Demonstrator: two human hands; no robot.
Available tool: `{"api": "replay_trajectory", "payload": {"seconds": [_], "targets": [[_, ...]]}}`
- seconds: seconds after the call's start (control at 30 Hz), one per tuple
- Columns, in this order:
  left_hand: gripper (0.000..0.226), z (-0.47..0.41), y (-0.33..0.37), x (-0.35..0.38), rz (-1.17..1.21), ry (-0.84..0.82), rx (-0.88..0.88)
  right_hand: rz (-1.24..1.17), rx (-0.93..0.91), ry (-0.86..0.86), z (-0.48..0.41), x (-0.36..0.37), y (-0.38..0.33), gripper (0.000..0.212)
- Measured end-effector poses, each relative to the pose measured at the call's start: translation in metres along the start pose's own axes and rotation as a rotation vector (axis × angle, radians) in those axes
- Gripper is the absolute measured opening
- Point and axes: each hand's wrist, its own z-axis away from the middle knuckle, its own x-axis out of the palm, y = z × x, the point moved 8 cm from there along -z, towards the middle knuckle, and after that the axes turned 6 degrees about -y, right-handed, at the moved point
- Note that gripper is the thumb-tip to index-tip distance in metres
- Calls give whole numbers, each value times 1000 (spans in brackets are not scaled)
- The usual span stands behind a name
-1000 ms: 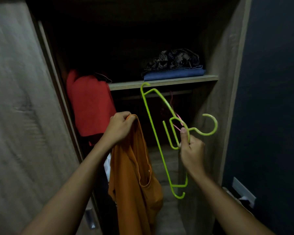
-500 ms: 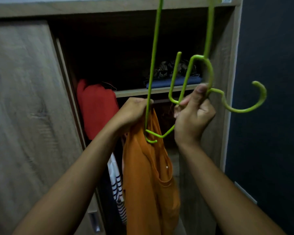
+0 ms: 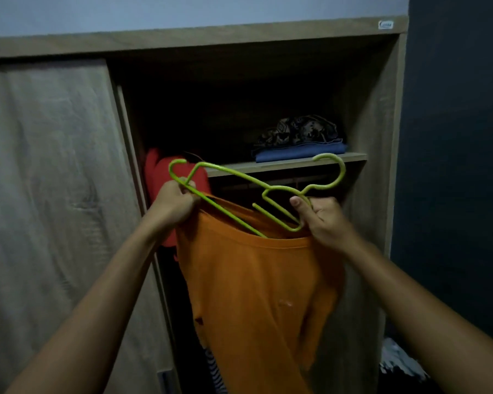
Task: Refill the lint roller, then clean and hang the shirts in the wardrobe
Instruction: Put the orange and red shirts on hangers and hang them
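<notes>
Two hands work a green hanger (image 3: 234,177) into the neck of an orange shirt (image 3: 254,280) in front of an open wardrobe (image 3: 376,115). Left hand (image 3: 174,201): closed around the hanger's left shoulder bend together with a gathered fold of the collar. Right hand (image 3: 319,220): closed on the hanger just below its hook, thumb up along the inner loop. The hanger lies tilted, its left end and hook high, its lower bar dipping inside the neckline; the shirt hangs free below both hands, in front of the wardrobe opening.

Risks, as a judgement: the raised left end sits outside the collar, so forcing it in could stretch the neckline or let the fabric slide off that shoulder; a loosened left grip would probably drop the shirt's weight onto one hanger arm and tip it out. The hook points away from the wardrobe interior and must be turned before hanging; the rail is lost in shadow, so its place cannot be told.

Pose: both forearms reach forward and up, wrists near level, hands apart by roughly the hanger's width. A red garment (image 3: 157,169) hangs behind the left hand; folded clothes (image 3: 299,150) rest on the shelf (image 3: 282,165).
</notes>
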Motion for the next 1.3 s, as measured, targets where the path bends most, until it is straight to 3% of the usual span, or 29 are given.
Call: {"api": "replay_trajectory", "payload": {"seconds": [0.13,0.37,0.53,0.63,0.73,0.9,1.0,1.17,1.3], "targets": [[27,-3,-32,-17,-11,71,-39,130,36,-193,-12,-9,6,62],[37,-6,-61,-25,28,-10,-101,322,144,-511,-20,-2,19,58],[31,-1,-33,21,53,-140,25,377,143,-685,-19,37,18,51],[27,0,-25,39,-7,-218,123,306,167,-682,-20,46,20,52],[26,-2,-33,29,-41,-171,152,286,195,-688,-22,39,22,53],[27,-7,-43,9,-174,-123,136,308,253,-814,-17,40,22,56],[24,-3,-33,16,-126,-157,149,296,264,-878,-13,53,20,68],[12,11,-8,39,10,-326,205,285,234,-800,-19,57,10,60],[7,16,-1,34,7,-241,364,247,220,-734,-23,49,1,57]]}}
